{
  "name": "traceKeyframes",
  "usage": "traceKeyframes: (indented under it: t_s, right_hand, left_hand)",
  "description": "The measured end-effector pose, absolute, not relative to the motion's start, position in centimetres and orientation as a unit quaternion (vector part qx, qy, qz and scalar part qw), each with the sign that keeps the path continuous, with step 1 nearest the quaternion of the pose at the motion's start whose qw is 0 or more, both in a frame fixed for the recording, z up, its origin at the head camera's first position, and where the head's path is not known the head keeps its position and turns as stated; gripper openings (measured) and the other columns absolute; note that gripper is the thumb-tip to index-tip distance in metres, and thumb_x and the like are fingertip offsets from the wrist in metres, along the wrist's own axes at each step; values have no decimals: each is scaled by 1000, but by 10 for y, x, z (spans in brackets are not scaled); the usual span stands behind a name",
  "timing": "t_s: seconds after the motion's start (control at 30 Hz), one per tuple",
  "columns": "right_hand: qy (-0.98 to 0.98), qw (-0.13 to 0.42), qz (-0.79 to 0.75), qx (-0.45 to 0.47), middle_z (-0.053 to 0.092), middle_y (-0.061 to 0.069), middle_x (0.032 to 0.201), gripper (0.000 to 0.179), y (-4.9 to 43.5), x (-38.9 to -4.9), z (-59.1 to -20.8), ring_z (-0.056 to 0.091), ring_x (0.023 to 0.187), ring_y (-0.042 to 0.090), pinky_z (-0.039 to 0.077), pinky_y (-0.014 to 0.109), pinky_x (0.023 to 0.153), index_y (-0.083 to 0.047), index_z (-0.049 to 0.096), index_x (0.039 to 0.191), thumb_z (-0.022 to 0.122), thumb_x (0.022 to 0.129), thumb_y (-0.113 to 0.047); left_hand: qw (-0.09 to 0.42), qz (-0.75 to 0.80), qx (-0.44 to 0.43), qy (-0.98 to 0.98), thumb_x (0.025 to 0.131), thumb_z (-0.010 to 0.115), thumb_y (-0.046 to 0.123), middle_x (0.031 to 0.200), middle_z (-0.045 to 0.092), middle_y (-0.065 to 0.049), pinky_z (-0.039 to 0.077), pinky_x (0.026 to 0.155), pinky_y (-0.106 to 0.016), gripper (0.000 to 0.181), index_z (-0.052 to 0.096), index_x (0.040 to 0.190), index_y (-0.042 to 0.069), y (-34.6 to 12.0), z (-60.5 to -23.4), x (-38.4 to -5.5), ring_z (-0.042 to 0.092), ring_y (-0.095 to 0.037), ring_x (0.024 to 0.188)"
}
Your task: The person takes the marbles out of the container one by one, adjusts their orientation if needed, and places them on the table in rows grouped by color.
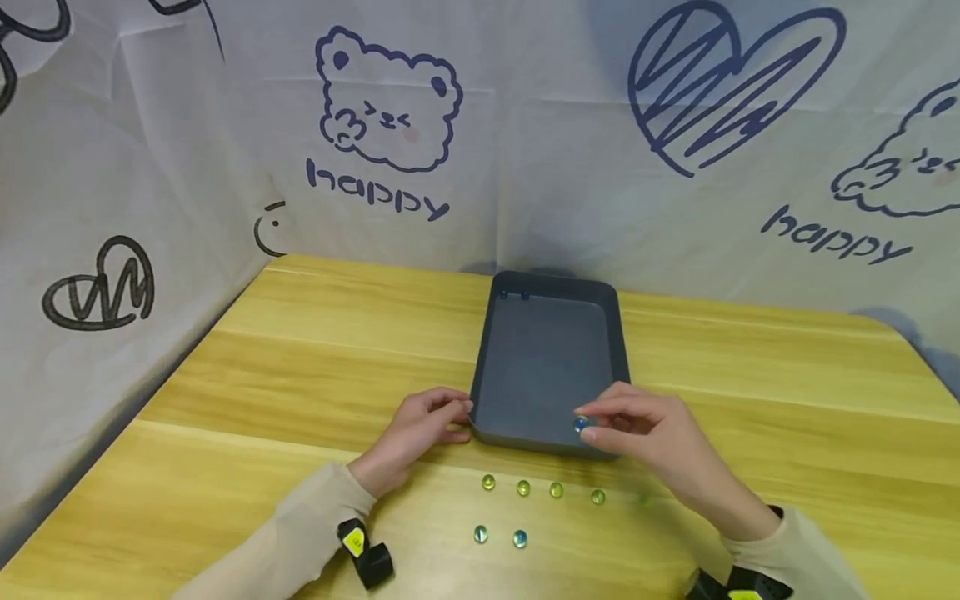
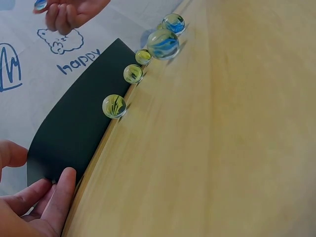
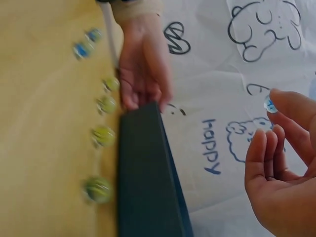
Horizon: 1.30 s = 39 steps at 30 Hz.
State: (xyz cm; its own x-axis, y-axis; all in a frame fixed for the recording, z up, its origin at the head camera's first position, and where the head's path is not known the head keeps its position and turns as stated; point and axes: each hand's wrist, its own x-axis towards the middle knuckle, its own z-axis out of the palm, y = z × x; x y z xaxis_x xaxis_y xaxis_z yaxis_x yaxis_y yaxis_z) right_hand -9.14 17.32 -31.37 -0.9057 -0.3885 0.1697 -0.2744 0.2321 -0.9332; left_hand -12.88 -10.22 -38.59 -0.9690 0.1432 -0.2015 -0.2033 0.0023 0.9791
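A dark grey rectangular tray (image 1: 543,358) lies lengthwise on the table. My left hand (image 1: 420,429) holds its near left corner, digits against the outer wall and rim. My right hand (image 1: 660,433) pinches a clear marble with blue swirls (image 1: 581,423) between thumb and fingertips, above the tray's near right part. In the right wrist view, this marble (image 3: 270,104) shows at the fingertips. Two small dark marbles (image 1: 525,295) sit at the tray's far left end. Several yellow-green marbles (image 1: 523,488) form a row before the tray; two blue-swirled marbles (image 1: 520,539) lie nearer me.
The wooden table (image 1: 300,367) reaches back to a white cloth (image 1: 555,150) with drawn hearts, bears and the word "happy". More cloth (image 1: 135,167) hangs along the left edge. Each wrist carries a small black camera (image 1: 375,567).
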Motion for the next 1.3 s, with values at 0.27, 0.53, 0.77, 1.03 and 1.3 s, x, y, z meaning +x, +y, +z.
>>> traceKeyframes:
  t_s: [0.27, 0.53, 0.77, 1.03, 1.3]
  right_hand:
    - [751, 72, -606, -253, 62, 11, 91, 18, 178, -67, -330, 55, 73, 14, 54, 24, 59, 0, 74, 103, 70, 85, 0]
    - [746, 95, -598, -276, 64, 5, 86, 18, 179, -53, -353, 50, 65, 16, 43, 27, 47, 1, 74, 102, 70, 84, 2]
    - [736, 179, -616, -213, 65, 1, 86, 20, 181, -43, -366, 54, 70, 11, 49, 21, 57, 5, 72, 105, 69, 87, -3]
    - [754, 222, -590, -181, 67, 8, 91, 24, 182, -38, -369, 55, 77, 11, 51, 21, 62, 2, 74, 105, 73, 86, -12]
    - [775, 213, -570, -169, 67, 5, 90, 23, 177, -37, -368, 56, 77, 10, 51, 21, 61, -2, 76, 102, 75, 85, -17]
  left_hand:
    - [129, 705, -20, 697, 94, 52, 3, 107, 61, -18, 59, 80, -33, 27, 60, 116, -10, -102, -384, -129, 62, -19, 90]
    - [127, 705, -21, 698, 94, 53, 4, 106, 61, -18, 59, 79, -33, 26, 61, 116, -10, -100, -387, -128, 62, -20, 90]
    - [124, 704, -23, 698, 94, 53, 3, 105, 61, -18, 59, 79, -33, 26, 61, 115, -11, -101, -387, -128, 62, -19, 89]
    - [133, 702, -21, 699, 94, 54, 4, 108, 59, -19, 58, 81, -33, 28, 60, 117, -11, -101, -386, -128, 61, -20, 90]
    - [137, 697, -25, 703, 94, 53, 5, 111, 59, -20, 58, 81, -32, 29, 59, 119, -10, -100, -383, -130, 61, -20, 92]
